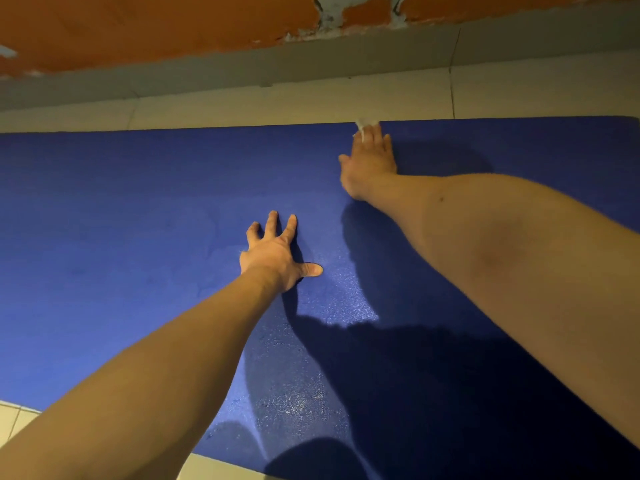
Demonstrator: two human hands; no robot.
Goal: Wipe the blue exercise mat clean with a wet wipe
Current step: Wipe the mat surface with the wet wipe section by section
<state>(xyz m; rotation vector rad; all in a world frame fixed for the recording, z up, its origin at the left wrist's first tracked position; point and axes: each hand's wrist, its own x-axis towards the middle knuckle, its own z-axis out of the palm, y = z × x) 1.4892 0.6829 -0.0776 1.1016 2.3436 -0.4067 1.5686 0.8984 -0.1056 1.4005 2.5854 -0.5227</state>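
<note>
A blue exercise mat (121, 220) lies flat on the floor and fills most of the view. My left hand (277, 252) rests on its middle with fingers spread and straight. My right hand (370, 161) reaches to the mat's far edge and presses a white wet wipe (363, 125) flat under straight fingers; only a small bit of the wipe shows past the fingertips. A wet, glistening patch on the mat runs from below my left hand toward the near edge.
Pale floor tiles (519, 95) border the mat's far side, with a grey skirting (242, 71) and an orange wall with chipped paint (138, 26) behind. More tile shows at the near left corner (14, 420). My shadow darkens the mat's near right part.
</note>
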